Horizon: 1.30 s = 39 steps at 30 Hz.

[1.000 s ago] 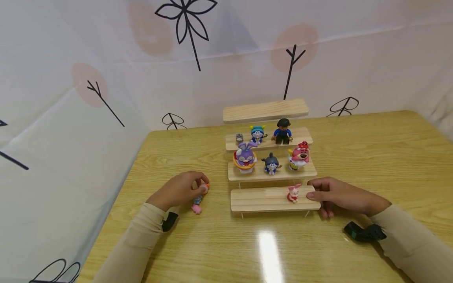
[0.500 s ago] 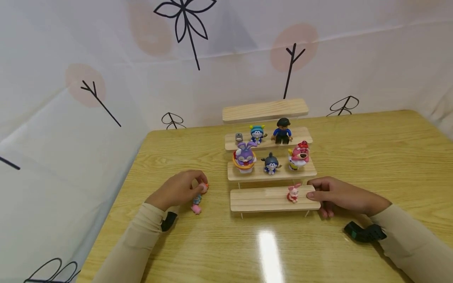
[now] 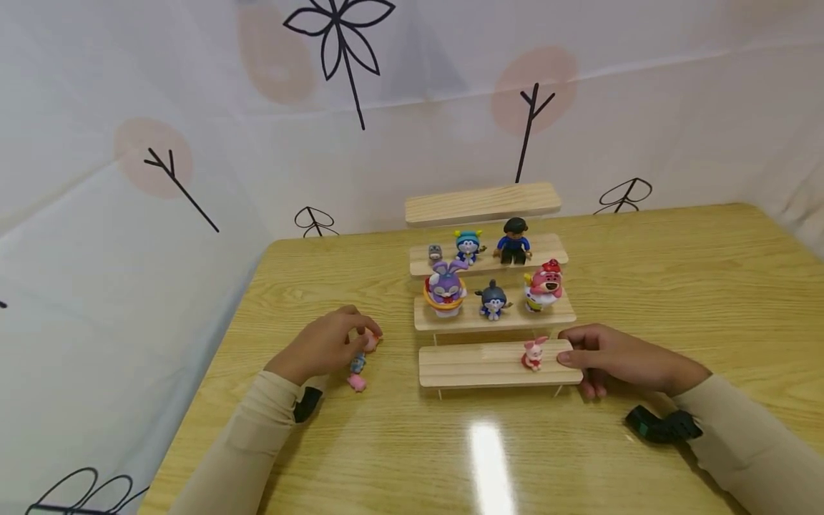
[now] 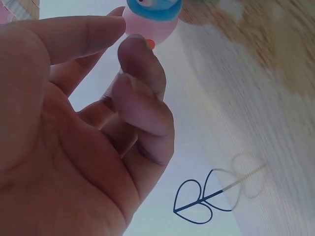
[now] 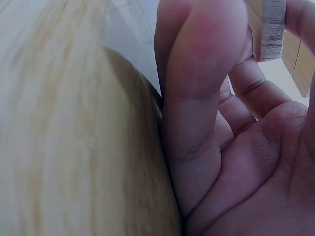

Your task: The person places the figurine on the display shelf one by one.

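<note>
Left of the shelf stand, my left hand [image 3: 328, 343] pinches a small pink figurine [image 3: 371, 340] between thumb and fingertips, low at the tabletop. Its far side is hidden by the fingers. Close by lie a small blue figurine [image 3: 357, 363] and another pink figurine [image 3: 357, 383]. The left wrist view shows a rounded pink body [image 4: 152, 29] with a blue part on top at the fingertips. My right hand [image 3: 624, 357] grips the right end of the lowest wooden shelf [image 3: 470, 366], thumb on top. A pink piglet figurine [image 3: 533, 355] sits on that shelf.
Above it, one tier holds a purple rabbit figurine [image 3: 445, 287], a dark-haired blue figurine [image 3: 493, 300] and a pink bear figurine [image 3: 544, 286]. Higher stand a tiny grey figurine [image 3: 435, 253], a horned blue figurine [image 3: 468, 247] and a black-capped toy man [image 3: 514, 242].
The left fingers have shifted slightly, and the orange bit on the pinched pink figurine no longer shows. My right hand stays in place on the shelf end.
</note>
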Motion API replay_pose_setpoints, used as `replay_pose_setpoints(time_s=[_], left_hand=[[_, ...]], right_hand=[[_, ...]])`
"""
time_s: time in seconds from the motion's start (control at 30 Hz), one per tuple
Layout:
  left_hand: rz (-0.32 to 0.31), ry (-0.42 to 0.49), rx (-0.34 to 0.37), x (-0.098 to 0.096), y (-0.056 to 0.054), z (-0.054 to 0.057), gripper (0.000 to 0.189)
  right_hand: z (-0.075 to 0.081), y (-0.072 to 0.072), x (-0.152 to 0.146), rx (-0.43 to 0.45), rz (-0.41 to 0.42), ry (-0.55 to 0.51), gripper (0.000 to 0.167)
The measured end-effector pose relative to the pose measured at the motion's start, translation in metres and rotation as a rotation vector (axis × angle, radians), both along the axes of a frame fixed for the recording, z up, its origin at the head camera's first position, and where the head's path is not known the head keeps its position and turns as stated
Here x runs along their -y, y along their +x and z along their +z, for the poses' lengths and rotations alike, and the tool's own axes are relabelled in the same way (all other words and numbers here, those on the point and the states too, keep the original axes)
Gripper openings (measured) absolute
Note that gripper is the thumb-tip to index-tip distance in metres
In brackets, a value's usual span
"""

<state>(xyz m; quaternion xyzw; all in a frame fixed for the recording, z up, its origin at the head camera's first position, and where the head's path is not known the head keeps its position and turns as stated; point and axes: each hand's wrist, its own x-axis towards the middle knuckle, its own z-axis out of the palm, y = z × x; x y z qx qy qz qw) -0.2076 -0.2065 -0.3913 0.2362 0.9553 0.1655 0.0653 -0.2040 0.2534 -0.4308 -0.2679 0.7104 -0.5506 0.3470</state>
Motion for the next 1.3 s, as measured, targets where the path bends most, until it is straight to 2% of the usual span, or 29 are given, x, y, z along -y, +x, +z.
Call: replay_pose_setpoints(time_s=[0.2, 0.43, 0.53, 0.87, 1.13, 1.3], left_hand=[[0.008, -0.005, -0.003, 0.0003, -0.0004, 0.0014, 0.021], [-0.019, 0.002, -0.011, 0.001, 0.0009, -0.0007, 0.017], [-0.006, 0.002, -0.017, 0.0006, 0.0004, -0.0024, 0.017], [0.093, -0.047, 0.013, 0.001, -0.0029, -0.0077, 0.02], [0.101, -0.054, 0.016, 0.0013, -0.0046, -0.0075, 0.023], [0.089, -0.026, 0.006, 0.0013, -0.0049, -0.0062, 0.022]], right_hand=[[0.0028, 0.0002, 0.0008, -0.009, -0.019, 0.033, 0.024], [0.0012, 0.0003, 0.0013, -0.018, -0.006, 0.011, 0.027], [0.0004, 0.0005, 0.0007, -0.018, -0.007, 0.008, 0.028], [0.001, 0.0013, 0.0005, -0.015, -0.007, 0.009, 0.03], [0.0005, 0.0007, 0.0005, -0.04, -0.006, 0.007, 0.029], [0.0006, 0.0008, 0.0008, -0.03, -0.01, 0.014, 0.03]])
